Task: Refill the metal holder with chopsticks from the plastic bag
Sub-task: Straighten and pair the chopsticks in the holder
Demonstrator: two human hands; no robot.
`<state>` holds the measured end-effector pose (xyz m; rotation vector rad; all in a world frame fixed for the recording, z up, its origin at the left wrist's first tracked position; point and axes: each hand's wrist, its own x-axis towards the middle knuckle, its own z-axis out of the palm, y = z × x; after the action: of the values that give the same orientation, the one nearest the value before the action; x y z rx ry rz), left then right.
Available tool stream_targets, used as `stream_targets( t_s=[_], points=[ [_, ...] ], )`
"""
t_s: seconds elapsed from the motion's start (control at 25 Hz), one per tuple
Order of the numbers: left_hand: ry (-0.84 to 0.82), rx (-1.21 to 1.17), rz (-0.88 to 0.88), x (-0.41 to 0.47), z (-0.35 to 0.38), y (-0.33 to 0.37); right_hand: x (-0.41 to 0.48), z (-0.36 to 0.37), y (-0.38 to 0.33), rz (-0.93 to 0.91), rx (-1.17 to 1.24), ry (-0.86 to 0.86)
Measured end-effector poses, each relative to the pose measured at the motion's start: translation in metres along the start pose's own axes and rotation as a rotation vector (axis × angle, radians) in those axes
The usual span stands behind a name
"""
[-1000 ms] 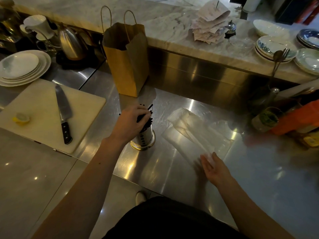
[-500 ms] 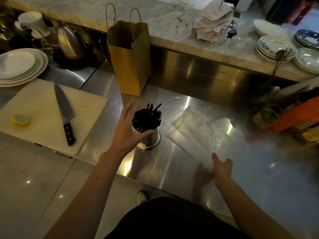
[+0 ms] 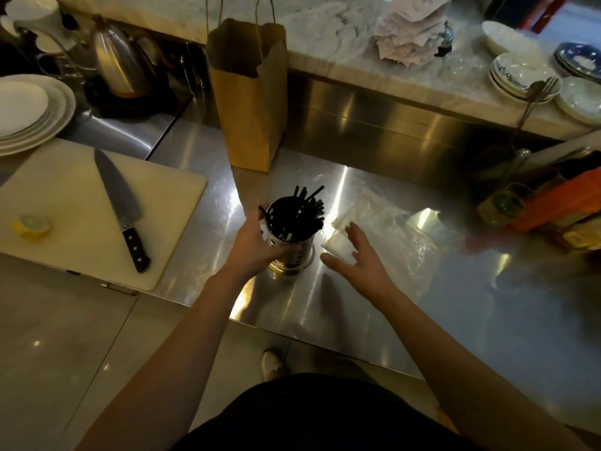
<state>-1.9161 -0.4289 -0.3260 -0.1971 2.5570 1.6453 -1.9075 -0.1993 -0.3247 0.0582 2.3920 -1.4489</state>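
Chopsticks (image 3: 304,208), black and bundled, stand upright in the metal holder (image 3: 292,252) at the middle of the steel bench (image 3: 325,304), their tops leaning slightly to the far right. The left hand (image 3: 250,249) grips the holder's left wall, fingers curled round it. The right hand (image 3: 361,258) is released, fingers spread, just right of the holder and over the near left corner of the plastic bag (image 3: 396,229), which lies flat on the bench and looks emptied; whether the palm touches it I cannot tell. So the holder sits between the two hands, the left already on it, the right close beside. A second ago the left hand lay on top of the chopsticks; now it is lower, round the wall. Half a second ago the right hand was at the bag's near edge, well apart from the holder; it has since come left and farther in
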Motion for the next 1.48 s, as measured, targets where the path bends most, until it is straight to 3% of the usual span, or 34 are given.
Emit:
stream_targets(
  t_s=[0.48,0.76,1.0,1.28,1.48],
  points=[
    [-0.266,0.191,0.018,0.003,0.038,0.017,0.021,-0.023,-0.019,-0.147,0.095,-0.333],
    [-0.278,0.317,0.05,0.014,0.05,0.024,0.032,-0.036,-0.017,-0.16,0.074,-0.4],
    [-0.423,0.062,0.018,0.026,0.047,0.033,0.039,-0.03,-0.018,-0.108,0.104,-0.268],
    [-0.435,-0.006,0.009,0.057,0.033,0.025,0.043,-0.015,-0.036,0.007,0.175,-0.065],
    [-0.406,-0.018,0.218,0.059,0.023,0.03,0.036,-0.009,-0.042,0.01,0.125,0.109]
  ],
)
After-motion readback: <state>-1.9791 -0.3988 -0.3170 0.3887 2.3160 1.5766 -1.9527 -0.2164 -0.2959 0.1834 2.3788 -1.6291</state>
